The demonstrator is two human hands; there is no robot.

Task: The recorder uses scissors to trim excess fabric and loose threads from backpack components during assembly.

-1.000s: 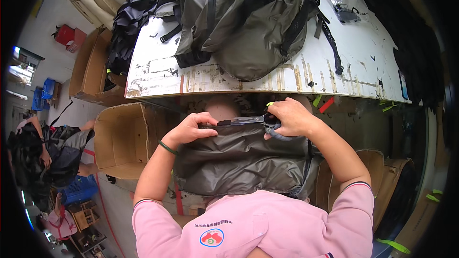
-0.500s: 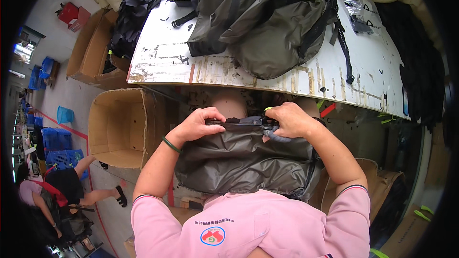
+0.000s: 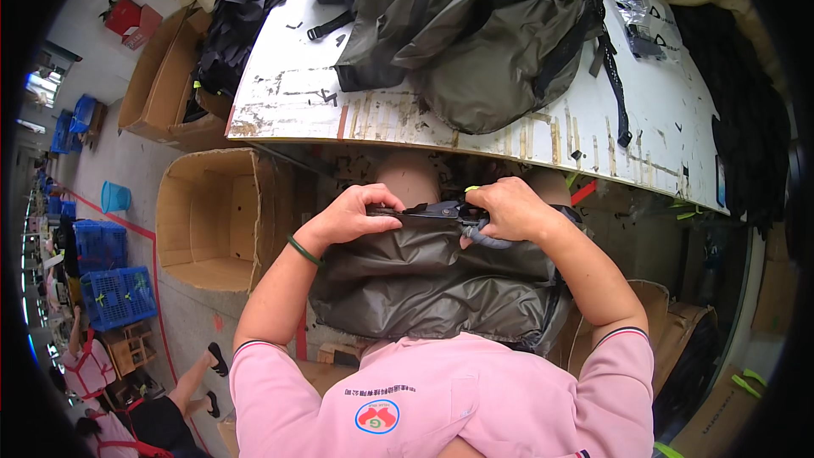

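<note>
Both hands pinch the grey bag's (image 3: 424, 280) top edge below the table (image 3: 297, 106).

The dark grey bag (image 3: 432, 288) looks like slick synthetic cloth with a slight sheen (creased all over). The white tabletop (image 3: 661, 110) is scuffed, its paint chipped rough. The brown open box (image 3: 216, 220) is matt cardboard.
</note>
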